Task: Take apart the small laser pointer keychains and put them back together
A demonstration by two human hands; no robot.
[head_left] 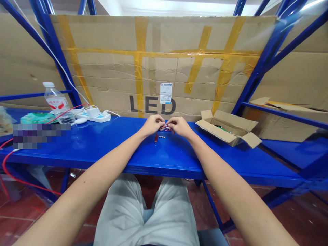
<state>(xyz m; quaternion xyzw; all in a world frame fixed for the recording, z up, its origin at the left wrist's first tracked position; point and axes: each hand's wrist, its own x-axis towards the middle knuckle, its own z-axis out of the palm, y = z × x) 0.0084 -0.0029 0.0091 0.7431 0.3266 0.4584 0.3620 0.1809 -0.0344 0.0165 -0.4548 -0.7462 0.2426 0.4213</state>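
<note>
Blue table (97,136) is smooth and rimless along the front edge, so anything round could be rolled off if knocked. Open carton (216,133) is set to the right; its near flap could be snagged if the right elbow were swung outward. Left hand (153,125) and right hand (181,125) are brought nearly together, fingertips bunched over the shiny red-and-silver pile (166,129) on the table between them; whether either grip is clamped on a piece cannot be told. Pieces could be dropped or scattered by a loose pinch. Red cylinder (156,138), lying just nearer the body, could be nudged by the left hand. Small silver bits (162,137), lined up beside it, could be brushed away and lost most easily.
</note>
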